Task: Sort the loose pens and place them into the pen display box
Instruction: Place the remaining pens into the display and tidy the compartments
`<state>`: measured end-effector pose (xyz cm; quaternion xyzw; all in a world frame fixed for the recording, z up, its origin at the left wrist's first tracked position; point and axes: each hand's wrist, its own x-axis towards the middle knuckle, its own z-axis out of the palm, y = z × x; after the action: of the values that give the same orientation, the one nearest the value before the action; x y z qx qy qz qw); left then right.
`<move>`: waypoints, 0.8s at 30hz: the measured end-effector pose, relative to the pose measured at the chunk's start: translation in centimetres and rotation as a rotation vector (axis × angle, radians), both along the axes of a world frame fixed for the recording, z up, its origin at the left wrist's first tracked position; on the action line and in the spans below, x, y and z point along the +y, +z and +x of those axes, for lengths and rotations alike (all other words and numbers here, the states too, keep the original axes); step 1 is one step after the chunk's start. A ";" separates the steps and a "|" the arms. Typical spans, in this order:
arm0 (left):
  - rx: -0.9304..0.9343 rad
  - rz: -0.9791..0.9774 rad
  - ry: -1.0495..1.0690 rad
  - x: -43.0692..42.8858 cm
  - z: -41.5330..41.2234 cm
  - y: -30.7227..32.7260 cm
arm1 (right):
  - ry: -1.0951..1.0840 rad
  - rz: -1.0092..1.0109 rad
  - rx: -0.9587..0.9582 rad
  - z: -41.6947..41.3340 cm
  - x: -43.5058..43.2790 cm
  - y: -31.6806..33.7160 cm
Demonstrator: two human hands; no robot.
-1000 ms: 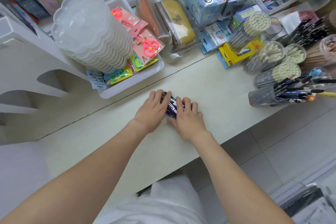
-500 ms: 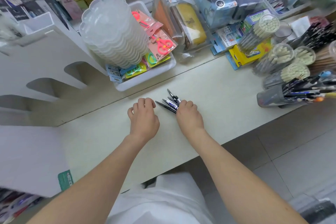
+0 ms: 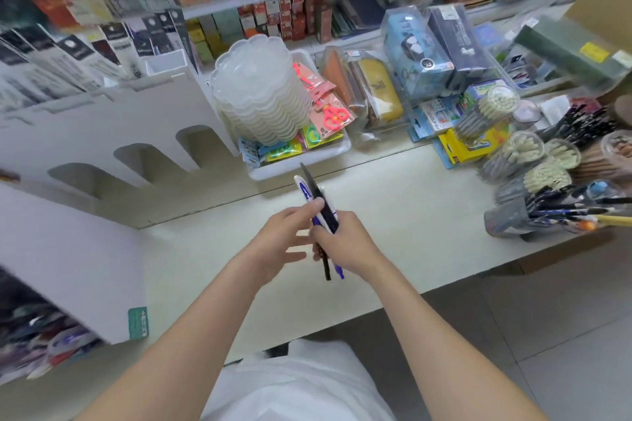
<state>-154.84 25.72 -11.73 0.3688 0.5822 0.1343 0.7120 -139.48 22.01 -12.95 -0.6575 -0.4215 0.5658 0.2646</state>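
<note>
A small bundle of pens [image 3: 313, 190], black and blue-and-white, stands almost upright above the middle of the pale counter [image 3: 410, 212]. My right hand [image 3: 345, 243] grips the bundle around its middle. My left hand [image 3: 277, 243] is beside it with straight fingers, and its thumb touches the pens near the top of my right fist. The white stepped pen display box [image 3: 113, 133] with arched slots stands on the counter at the left, well apart from both hands.
A white tray [image 3: 301, 166] with stacked clear dishes and scissor packs sits just behind the pens. Cups of pens and pencils [image 3: 533, 212] crowd the right end of the counter. Shelves of boxed goods rise behind. The counter edge and floor are below.
The pens lay on the counter under my fingers; now my right hand has lifted them upright off the surface. My left hand has come up beside them. The view has tilted upward.
</note>
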 end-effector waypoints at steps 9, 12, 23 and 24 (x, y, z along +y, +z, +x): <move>-0.148 0.065 0.236 -1.5 -5.2 6.0 | 0.151 -0.167 0.492 -7.8 -0.4 6.9; -0.138 0.071 0.352 -2.3 -7.9 6.7 | 0.195 -0.248 0.515 -10.5 -0.3 8.3; -0.319 0.350 0.778 -5.0 -21.4 12.0 | -0.086 -0.281 0.896 -23.4 -2.5 11.9; -0.324 0.411 0.820 -5.2 -22.6 12.5 | -0.181 -0.305 0.903 -25.4 -3.0 11.8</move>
<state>-177.45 20.47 0.76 0.2164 0.5227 0.5716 0.5943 -164.83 19.01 -1.11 -0.4115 -0.1180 0.8246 0.3697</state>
